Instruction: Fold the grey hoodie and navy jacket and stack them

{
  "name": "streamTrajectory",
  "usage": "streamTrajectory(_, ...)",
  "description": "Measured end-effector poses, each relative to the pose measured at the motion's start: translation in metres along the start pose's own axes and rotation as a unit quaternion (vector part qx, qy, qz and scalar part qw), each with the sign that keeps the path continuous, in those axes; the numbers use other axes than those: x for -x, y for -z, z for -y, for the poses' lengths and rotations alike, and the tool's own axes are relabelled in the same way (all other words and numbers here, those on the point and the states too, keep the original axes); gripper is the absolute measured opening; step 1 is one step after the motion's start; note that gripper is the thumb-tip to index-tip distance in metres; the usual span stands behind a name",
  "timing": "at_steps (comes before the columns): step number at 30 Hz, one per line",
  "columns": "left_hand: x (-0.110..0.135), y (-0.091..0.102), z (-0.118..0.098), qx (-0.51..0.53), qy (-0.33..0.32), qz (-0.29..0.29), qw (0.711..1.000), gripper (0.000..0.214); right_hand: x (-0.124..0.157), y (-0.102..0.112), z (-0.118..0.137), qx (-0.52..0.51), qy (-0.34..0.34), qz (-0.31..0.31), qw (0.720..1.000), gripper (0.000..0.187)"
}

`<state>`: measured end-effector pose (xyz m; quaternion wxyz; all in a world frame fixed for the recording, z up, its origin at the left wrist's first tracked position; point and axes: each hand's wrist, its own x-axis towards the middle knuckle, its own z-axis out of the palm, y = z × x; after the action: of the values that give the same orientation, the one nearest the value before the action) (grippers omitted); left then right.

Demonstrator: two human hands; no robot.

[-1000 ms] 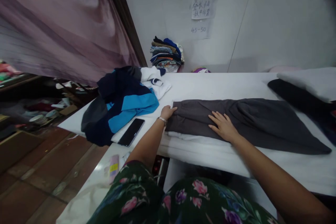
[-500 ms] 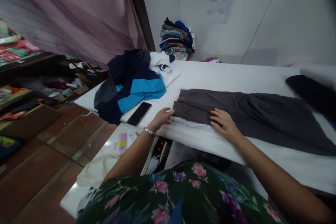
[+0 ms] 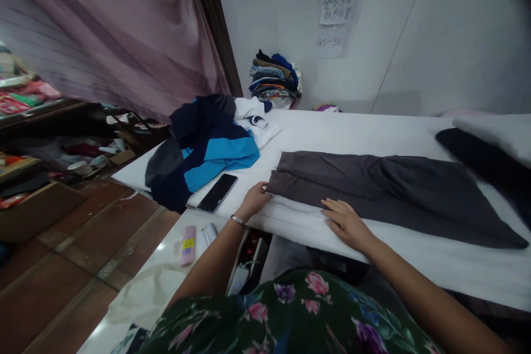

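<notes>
- Resting left hand point(image 3: 255, 201) loosely curled against end of gray trousers point(image 3: 373, 193), no pinch visible
- Pressing right hand point(image 3: 344, 224) flat, fingers spread, on white cloth point(image 3: 298, 213) at trousers' near edge
- Showing trousers flat on tabletop point(image 3: 373, 133), phone point(image 3: 217, 193) and blue jacket point(image 3: 203, 155) to left

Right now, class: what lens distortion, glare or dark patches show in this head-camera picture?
In the head view, the wide lens bows the long white table and stretches the curtain; glare shines on the white counter; the top right corner falls dark.
</notes>
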<state>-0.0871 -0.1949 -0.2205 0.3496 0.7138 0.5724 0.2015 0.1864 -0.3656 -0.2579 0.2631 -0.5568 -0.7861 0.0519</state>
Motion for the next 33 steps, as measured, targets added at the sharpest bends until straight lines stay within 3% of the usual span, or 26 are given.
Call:
streamTrajectory(4, 0.003, 0.001, -0.002, -0.109, -0.010, 0.015, 0.994, 0.042, 0.005, 0.000, 0.001, -0.017, -0.015, -0.003, 1.000, 0.035)
streamTrajectory(7, 0.009, 0.000, -0.012, -0.160, -0.033, -0.045, 0.986, 0.044, 0.005, -0.001, 0.001, -0.032, -0.022, -0.008, 0.999, 0.042)
streamTrajectory(10, 0.014, -0.002, -0.027, -0.162, -0.126, -0.119, 0.972, 0.045, 0.004, -0.001, 0.002, -0.039, -0.033, -0.017, 0.999, 0.048)
streamTrajectory(12, 0.016, -0.006, -0.035, -0.153, -0.208, -0.106, 0.960, 0.044, 0.002, -0.001, 0.003, -0.039, -0.038, -0.025, 0.998, 0.045)
streamTrajectory(14, 0.017, -0.012, -0.039, -0.161, -0.279, -0.057, 0.945, 0.041, 0.001, 0.000, 0.002, -0.041, -0.036, -0.029, 0.998, 0.041)
streamTrajectory(16, 0.016, -0.018, -0.037, -0.176, -0.305, -0.015, 0.936, 0.037, 0.002, 0.001, 0.001, -0.047, -0.035, -0.031, 0.998, 0.038)
streamTrajectory(20, 0.009, -0.023, -0.026, -0.138, -0.245, 0.006, 0.960, 0.031, 0.009, 0.005, -0.003, -0.051, -0.042, -0.027, 0.997, 0.036)
streamTrajectory(24, -0.003, -0.019, -0.024, -0.069, -0.182, -0.062, 0.979, 0.030, 0.012, 0.006, -0.003, -0.054, -0.043, -0.022, 0.997, 0.035)
streamTrajectory(26, -0.013, -0.016, -0.027, -0.089, -0.157, -0.098, 0.979, 0.028, 0.011, 0.006, -0.002, -0.053, -0.046, -0.025, 0.997, 0.034)
streamTrajectory(30, -0.036, -0.017, -0.034, -0.173, -0.093, -0.080, 0.977, 0.041, 0.009, 0.005, 0.001, -0.053, -0.052, -0.028, 0.997, 0.032)
streamTrajectory(33, -0.049, -0.017, -0.037, -0.190, -0.081, -0.085, 0.975, 0.030, 0.011, 0.007, 0.002, -0.063, -0.049, -0.024, 0.997, 0.032)
